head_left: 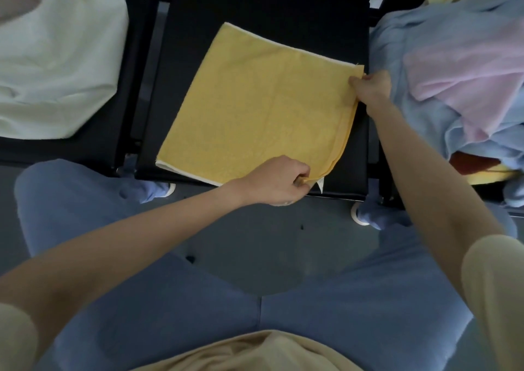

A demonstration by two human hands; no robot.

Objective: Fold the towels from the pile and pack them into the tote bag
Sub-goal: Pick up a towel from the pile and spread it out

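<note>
A yellow towel (255, 109), folded into a layered square, lies flat on the middle black seat (283, 24). My left hand (280, 180) pinches its near right corner, beside a small white tag. My right hand (371, 85) pinches the far right corner of the same towel. The pile of towels (453, 72), light blue, pink and yellow, is heaped on the seat to the right. A pale white tote bag (56, 58) sits on the seat to the left, and I cannot see into it.
The black seats stand in a row with narrow gaps and metal frame bars between them. Below is grey floor (269, 243). My knees in blue trousers and my feet sit close under the seat's front edge.
</note>
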